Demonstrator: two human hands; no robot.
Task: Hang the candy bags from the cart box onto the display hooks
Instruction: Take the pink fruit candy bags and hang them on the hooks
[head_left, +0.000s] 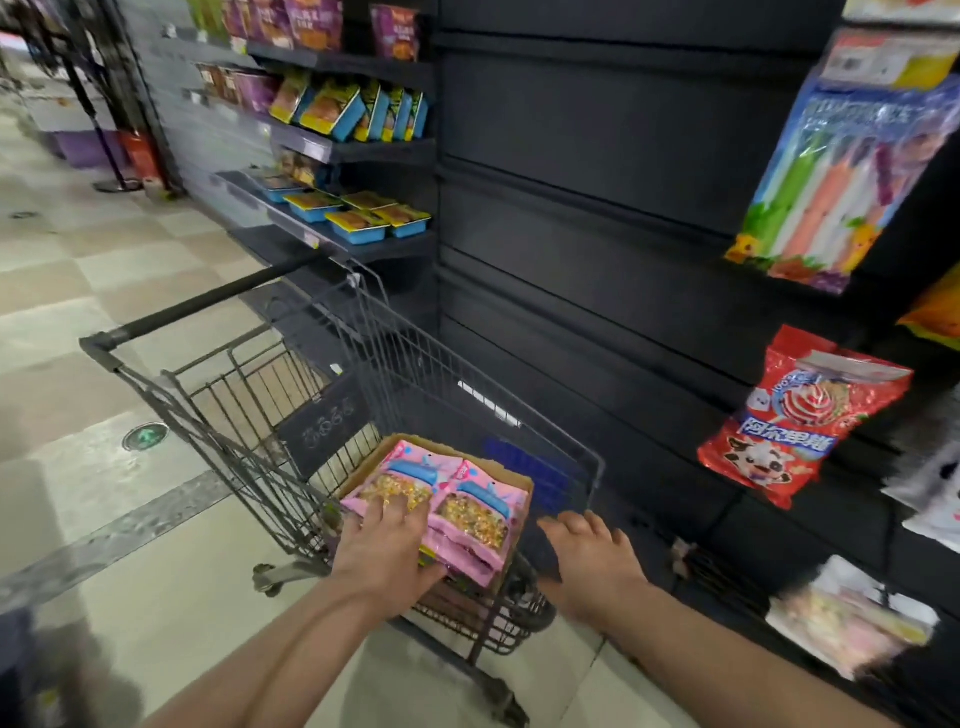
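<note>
**Head view: both hands at the cart box**

Pink candy bags lie stacked in a cardboard box inside the shopping cart, lower centre of the frame. The left hand rests on the left stack, fingers spread and straight. The right hand hovers just beside the box, fingers loosely bent, holding nothing. A red candy bag hangs on the dark display wall at right.

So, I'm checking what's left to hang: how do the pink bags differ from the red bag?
The pink bags lie flat in the box; the red bag hangs on the display. The pink bags have a clear window showing sweets; the red bag shows a lollipop print. A left hand touches the pink bags, nothing the red bag. Both are glossy packets.
</note>
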